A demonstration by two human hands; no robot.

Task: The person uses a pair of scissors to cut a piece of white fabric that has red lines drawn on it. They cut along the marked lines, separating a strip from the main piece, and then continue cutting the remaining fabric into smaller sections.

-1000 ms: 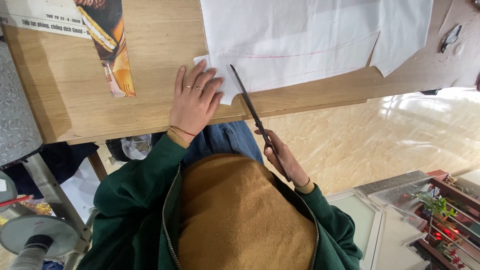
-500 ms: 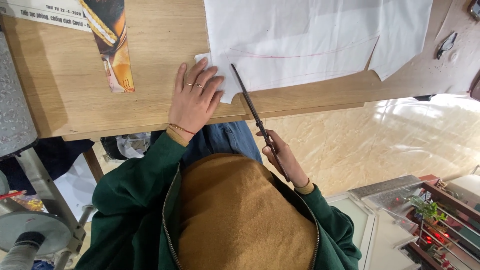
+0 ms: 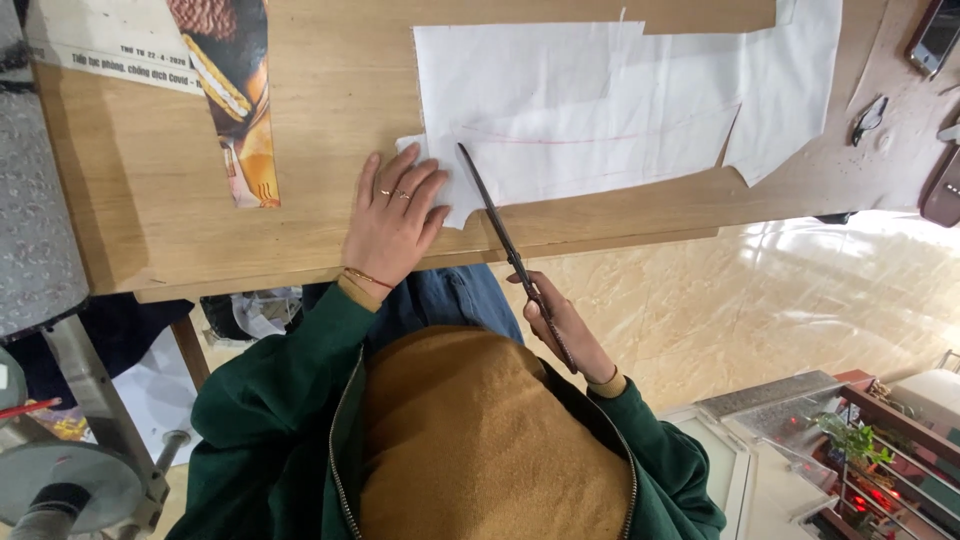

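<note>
My left hand (image 3: 392, 218) lies flat on the wooden table (image 3: 330, 120), fingers spread, pinning the near corner of a white fabric piece (image 3: 600, 110) marked with a faint red curved line. My right hand (image 3: 560, 325) grips the handles of long dark scissors (image 3: 505, 245) just off the table's front edge. The blades point up across the fabric's lower left corner, beside my left fingers. I wear a green jacket over an ochre top.
A strip of printed newspaper (image 3: 225, 95) lies on the table's left part. At the far right sit a phone (image 3: 935, 35), dark eyeglasses (image 3: 868, 118) and a brown case (image 3: 942, 190). A sewing machine stand (image 3: 70, 480) is at lower left; tiled floor lies right.
The view shifted slightly. Both hands and the scissors stay in almost the same place on the fabric corner.
</note>
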